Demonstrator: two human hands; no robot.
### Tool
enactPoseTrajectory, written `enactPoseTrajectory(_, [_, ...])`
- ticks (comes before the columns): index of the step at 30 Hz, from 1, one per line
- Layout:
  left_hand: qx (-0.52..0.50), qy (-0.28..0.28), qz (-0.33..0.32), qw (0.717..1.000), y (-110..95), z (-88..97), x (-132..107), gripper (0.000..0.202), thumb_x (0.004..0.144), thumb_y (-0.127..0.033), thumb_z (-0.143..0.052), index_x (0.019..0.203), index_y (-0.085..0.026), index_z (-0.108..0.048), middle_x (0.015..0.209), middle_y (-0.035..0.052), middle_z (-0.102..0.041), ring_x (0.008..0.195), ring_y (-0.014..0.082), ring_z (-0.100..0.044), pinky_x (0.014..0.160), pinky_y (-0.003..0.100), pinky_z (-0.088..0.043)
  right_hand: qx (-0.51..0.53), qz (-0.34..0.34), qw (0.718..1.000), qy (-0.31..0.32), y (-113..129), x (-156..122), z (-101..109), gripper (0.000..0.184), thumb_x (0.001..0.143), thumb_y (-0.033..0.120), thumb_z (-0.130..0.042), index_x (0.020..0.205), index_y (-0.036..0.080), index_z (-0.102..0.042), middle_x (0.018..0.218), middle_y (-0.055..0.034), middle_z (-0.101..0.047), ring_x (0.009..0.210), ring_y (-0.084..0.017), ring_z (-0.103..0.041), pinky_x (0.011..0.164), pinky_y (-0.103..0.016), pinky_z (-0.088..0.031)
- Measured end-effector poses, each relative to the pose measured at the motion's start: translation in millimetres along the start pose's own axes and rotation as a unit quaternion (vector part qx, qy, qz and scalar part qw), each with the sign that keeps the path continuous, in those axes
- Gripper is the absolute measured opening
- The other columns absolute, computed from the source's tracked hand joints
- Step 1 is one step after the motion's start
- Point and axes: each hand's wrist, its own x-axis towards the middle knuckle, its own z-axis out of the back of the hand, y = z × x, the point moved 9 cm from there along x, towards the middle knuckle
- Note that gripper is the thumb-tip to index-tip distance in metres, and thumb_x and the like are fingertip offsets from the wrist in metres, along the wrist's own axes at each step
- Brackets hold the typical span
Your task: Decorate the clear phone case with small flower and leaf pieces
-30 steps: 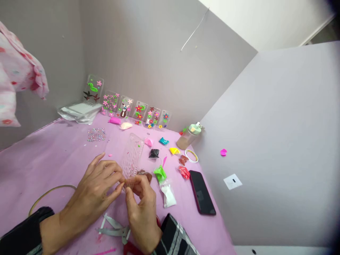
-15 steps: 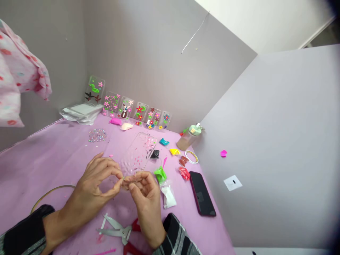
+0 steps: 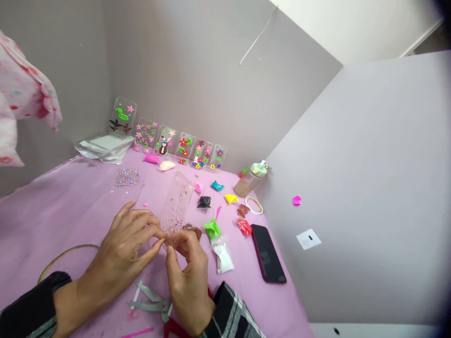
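1. A person's left hand [image 3: 121,249] and right hand [image 3: 188,286] meet above a pink-covered table [image 3: 42,225], working at a clear case [image 3: 176,209] with a faceted surface.
2. The case tilts up from the hands, its top end leaning toward the far wall [image 3: 211,94] and its lower end gripped between them, off the table.
3. Left fingers [image 3: 146,231] close narrowly on the case's lower edge, while right fingers [image 3: 172,263] curl round the same end, holding it. Anything smaller between the fingertips is too hidden to tell.
4. A brown clay lump [image 3: 193,230] sits just beside the right hand, and scissors [image 3: 150,300] with red handles lie on the table below it, partly under that hand.
5. To the right, small clay pieces lie apart: black [image 3: 204,202], teal [image 3: 217,186], yellow [image 3: 231,198] and red [image 3: 244,227]. Green clay [image 3: 212,229] and white clay [image 3: 223,259] sit nearer the hands.
6. Six decorated cases [image 3: 176,148] stand in a row against the wall, with a stack of plastic sleeves [image 3: 105,148] at their left.
7. Rhinestones [image 3: 127,177] lie on the table left of the case, and a dark phone [image 3: 268,253] lies at the table's right edge, beside a wall panel.
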Motion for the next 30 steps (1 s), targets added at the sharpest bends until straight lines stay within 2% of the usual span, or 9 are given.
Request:
enactPoseTrajectory(3, [0.017,-0.017,-0.009,1.000,-6.5,1.3,2.2,0.015,0.105,-0.020,-0.061,0.096,-0.031,-0.064,0.096,-0.0032,-0.072,0.101,0.0238,-0.069,0.133,0.045,-0.030,0.016,-0.009,1.000,0.002,1.0,0.7,-0.6,0.009,0.104,0.021,-0.064,0.109,0.025,-0.070,0.105,-0.0067,-0.079,0.099,-0.024,-0.078,0.094,-0.040,-0.066])
enactPoseTrajectory(7, [0.025,-0.034,-0.004,0.999,-8.0,2.7,3.5,0.016,0.104,-0.017,-0.059,0.096,-0.030,-0.058,0.095,-0.0033,-0.069,0.100,0.0231,-0.066,0.132,0.045,-0.032,0.115,-0.070,0.991,-0.003,-7.3,6.1,-3.9,0.006,0.098,0.024,-0.073,0.104,0.025,-0.071,0.101,-0.0046,-0.082,0.095,-0.022,-0.082,0.088,-0.034,-0.067])
enactPoseTrajectory(11, [-0.007,-0.043,0.029,0.999,0.5,3.7,-0.5,0.015,0.103,-0.018,-0.059,0.097,-0.031,-0.058,0.095,-0.0040,-0.067,0.101,0.0232,-0.066,0.129,0.046,-0.035,0.207,-0.115,0.971,-0.008,-15.2,9.9,-8.2,0.017,0.091,0.029,-0.086,0.100,0.025,-0.071,0.101,-0.0042,-0.086,0.096,-0.021,-0.085,0.089,-0.032,-0.068])
enactPoseTrajectory(14, [-0.029,-0.045,0.051,0.997,5.3,5.0,-2.3,0.014,0.101,-0.019,-0.062,0.096,-0.031,-0.060,0.096,-0.0048,-0.069,0.102,0.0237,-0.068,0.127,0.048,-0.038,0.239,-0.125,0.963,-0.002,-13.7,11.3,-9.2,0.024,0.090,0.035,-0.092,0.099,0.026,-0.072,0.102,-0.0043,-0.087,0.098,-0.021,-0.085,0.091,-0.032,-0.068])
enactPoseTrajectory(17, [-0.060,-0.042,0.071,0.995,8.6,6.1,-0.1,0.014,0.099,-0.019,-0.063,0.093,-0.032,-0.062,0.093,-0.0058,-0.070,0.099,0.0228,-0.070,0.124,0.046,-0.041,0.260,-0.131,0.957,0.004,-9.2,12.8,-7.3,0.030,0.089,0.042,-0.096,0.099,0.025,-0.074,0.102,-0.0041,-0.087,0.099,-0.022,-0.086,0.093,-0.034,-0.070])
enactPoseTrajectory(21, [-0.105,-0.040,0.117,0.987,18.5,7.3,0.7,0.012,0.097,-0.024,-0.063,0.088,-0.032,-0.065,0.092,-0.0034,-0.073,0.100,0.0241,-0.072,0.115,0.041,-0.051,0.292,-0.154,0.944,0.019,-7.3,14.8,-5.9,0.038,0.086,0.049,-0.101,0.098,0.025,-0.073,0.100,-0.0025,-0.086,0.095,-0.024,-0.088,0.101,-0.042,-0.071])
enactPoseTrajectory(25, [-0.151,-0.021,0.188,0.970,35.8,2.2,-10.4,0.009,0.095,-0.033,-0.068,0.087,-0.032,-0.069,0.100,-0.0007,-0.077,0.109,0.0251,-0.075,0.101,0.034,-0.059,0.315,-0.164,0.935,0.019,-8.5,15.6,-5.4,0.042,0.083,0.050,-0.103,0.099,0.025,-0.073,0.100,-0.0016,-0.085,0.090,-0.022,-0.087,0.099,-0.041,-0.072])
enactPoseTrajectory(30, [-0.224,0.008,0.272,0.936,58.6,-5.7,-25.9,0.019,0.096,-0.048,-0.077,0.087,-0.033,-0.071,0.105,-0.0009,-0.078,0.117,0.0251,-0.076,0.107,0.030,-0.061,0.327,-0.169,0.930,0.020,-10.1,15.9,-5.7,0.039,0.084,0.046,-0.102,0.098,0.025,-0.073,0.100,-0.0026,-0.086,0.088,-0.023,-0.087,0.097,-0.043,-0.073])
